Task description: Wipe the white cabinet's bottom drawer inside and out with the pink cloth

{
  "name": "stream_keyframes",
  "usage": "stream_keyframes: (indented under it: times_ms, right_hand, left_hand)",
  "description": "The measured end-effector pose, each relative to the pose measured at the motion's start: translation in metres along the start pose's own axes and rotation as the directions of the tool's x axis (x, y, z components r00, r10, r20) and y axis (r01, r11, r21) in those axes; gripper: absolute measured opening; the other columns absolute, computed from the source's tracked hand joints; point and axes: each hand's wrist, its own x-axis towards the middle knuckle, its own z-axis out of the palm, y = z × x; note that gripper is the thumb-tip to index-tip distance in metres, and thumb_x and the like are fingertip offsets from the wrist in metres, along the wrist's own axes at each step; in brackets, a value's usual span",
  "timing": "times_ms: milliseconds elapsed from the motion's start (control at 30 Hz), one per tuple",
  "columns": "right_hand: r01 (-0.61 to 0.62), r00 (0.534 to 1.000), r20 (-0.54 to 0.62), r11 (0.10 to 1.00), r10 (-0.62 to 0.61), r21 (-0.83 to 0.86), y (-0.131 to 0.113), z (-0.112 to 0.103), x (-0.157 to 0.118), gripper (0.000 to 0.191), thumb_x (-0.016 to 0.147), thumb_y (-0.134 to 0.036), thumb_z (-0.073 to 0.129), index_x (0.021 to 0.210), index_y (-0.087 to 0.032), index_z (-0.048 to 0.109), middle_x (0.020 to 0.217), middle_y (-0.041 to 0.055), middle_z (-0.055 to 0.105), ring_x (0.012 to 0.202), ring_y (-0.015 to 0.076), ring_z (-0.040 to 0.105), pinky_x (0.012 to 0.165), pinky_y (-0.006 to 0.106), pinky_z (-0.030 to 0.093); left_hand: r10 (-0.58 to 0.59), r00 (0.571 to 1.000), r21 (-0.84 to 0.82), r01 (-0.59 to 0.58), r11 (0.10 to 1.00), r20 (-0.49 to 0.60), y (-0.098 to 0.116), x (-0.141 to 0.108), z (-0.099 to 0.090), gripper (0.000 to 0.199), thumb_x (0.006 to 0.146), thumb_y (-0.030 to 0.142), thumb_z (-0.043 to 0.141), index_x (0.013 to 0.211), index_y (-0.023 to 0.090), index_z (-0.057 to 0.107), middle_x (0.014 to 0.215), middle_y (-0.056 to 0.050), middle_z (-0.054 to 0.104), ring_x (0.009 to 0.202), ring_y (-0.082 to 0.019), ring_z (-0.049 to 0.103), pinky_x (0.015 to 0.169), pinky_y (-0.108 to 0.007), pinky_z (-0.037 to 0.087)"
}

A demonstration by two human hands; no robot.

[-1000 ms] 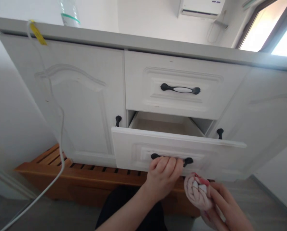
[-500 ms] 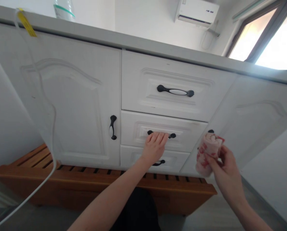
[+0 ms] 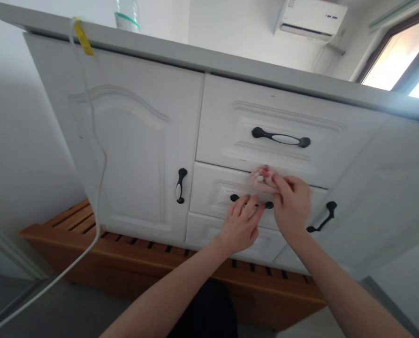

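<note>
Just below the black handle of the middle drawer, my left hand has its fingers spread, with the fingertips at the handle and nothing held. My right hand is closed on a pink and white rolled cloth, which is against the upper part of that drawer's front, above the handle. The hand hides part of the cloth. The drawer is shut.
The top drawer's handle sits above my hands. Door handles are at left and right. A white cable hangs at left, over a slatted wooden bench. A bottle stands on the countertop.
My right hand has moved left with the cloth, from the right door onto the middle drawer. My left hand's fingers have come off the handle and spread. The view has shifted slightly.
</note>
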Motion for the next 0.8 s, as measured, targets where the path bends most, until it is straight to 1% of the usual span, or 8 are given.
stream_keyframes:
  times_ms: [100,233,300,333,400,467,667,800]
  right_hand:
    - [0.174,0.985,-0.004,0.985,-0.174,0.012,-0.054,0.021,0.024,0.026,0.096,-0.018,0.055,0.115,-0.030,0.069,0.104,0.0053,0.066,0.093,0.0212,0.054,0.077,0.035,0.038]
    - [0.327,0.941,-0.096,0.945,-0.323,0.025,-0.115,0.059,0.044,0.027,0.100,-0.028,0.056,0.125,-0.034,0.063,0.104,0.0018,0.068,0.092,0.0200,0.053,0.075,0.037,0.033]
    - [0.378,0.921,-0.124,0.924,-0.369,0.057,-0.133,0.076,0.044,0.031,0.101,-0.029,0.054,0.131,-0.035,0.058,0.110,0.0020,0.068,0.096,0.0208,0.052,0.077,0.039,0.033]
    - [0.387,0.918,-0.132,0.919,-0.374,0.083,-0.137,0.083,0.042,0.035,0.101,-0.028,0.054,0.135,-0.036,0.055,0.115,0.0021,0.067,0.100,0.0214,0.052,0.080,0.040,0.034]
    - [0.388,0.920,-0.125,0.909,-0.371,0.153,-0.141,0.093,0.034,0.044,0.100,-0.024,0.054,0.141,-0.039,0.048,0.123,0.0020,0.064,0.110,0.0225,0.051,0.088,0.041,0.034]
    - [0.399,0.917,-0.085,0.893,-0.390,0.206,-0.139,0.097,0.022,0.051,0.099,-0.021,0.054,0.145,-0.040,0.043,0.127,0.0014,0.063,0.118,0.0226,0.049,0.094,0.041,0.033]
    - [0.521,0.824,0.103,0.817,-0.557,0.248,-0.123,0.094,-0.031,0.041,0.099,-0.019,0.054,0.137,-0.032,0.054,0.129,0.0007,0.067,0.115,0.0206,0.050,0.086,0.040,0.033]
    - [0.607,0.647,0.236,0.677,-0.725,0.416,-0.114,0.092,-0.072,0.031,0.098,-0.021,0.055,0.129,-0.026,0.060,0.130,0.0028,0.066,0.114,0.0198,0.051,0.082,0.038,0.034]
  left_hand:
    - [-0.065,0.997,-0.053,0.063,0.997,-0.040,0.027,-0.041,0.009,0.051,0.087,0.025,0.054,0.138,0.018,0.051,0.152,-0.014,0.042,0.142,-0.032,0.034,0.114,-0.045,0.033]
    - [0.024,0.927,-0.253,0.076,0.965,0.373,0.079,-0.128,0.025,0.054,0.097,0.033,0.043,0.150,0.025,0.038,0.161,-0.005,0.034,0.145,-0.025,0.032,0.117,-0.039,0.032]
    - [0.077,0.779,-0.353,0.192,0.916,0.622,0.103,-0.173,0.037,0.056,0.098,0.039,0.043,0.151,0.023,0.036,0.167,-0.007,0.023,0.148,-0.028,0.030,0.115,-0.042,0.036]
    - [0.111,0.662,-0.375,0.271,0.887,0.741,0.113,-0.191,0.044,0.054,0.096,0.040,0.045,0.148,0.022,0.042,0.167,-0.010,0.022,0.147,-0.031,0.032,0.112,-0.045,0.040]
    - [0.105,0.311,-0.237,0.425,0.874,0.945,0.127,-0.218,0.059,0.043,0.096,0.024,0.038,0.132,0.019,0.060,0.156,-0.016,0.043,0.138,-0.034,0.046,0.099,-0.047,0.049]
    - [0.111,0.160,-0.173,0.462,0.870,0.981,0.133,-0.231,0.070,0.038,0.092,0.016,0.041,0.117,0.015,0.070,0.127,-0.020,0.067,0.118,-0.035,0.063,0.089,-0.049,0.052]
    - [0.075,0.191,-0.157,0.464,0.872,0.979,0.124,-0.229,0.072,0.044,0.083,0.039,0.067,0.114,0.008,0.070,0.114,-0.023,0.070,0.106,-0.038,0.067,0.087,-0.050,0.054]
    - [0.064,0.185,-0.143,0.454,0.879,0.981,0.124,-0.228,0.068,0.041,0.083,0.038,0.066,0.112,0.010,0.072,0.113,-0.021,0.071,0.106,-0.037,0.068,0.088,-0.050,0.054]
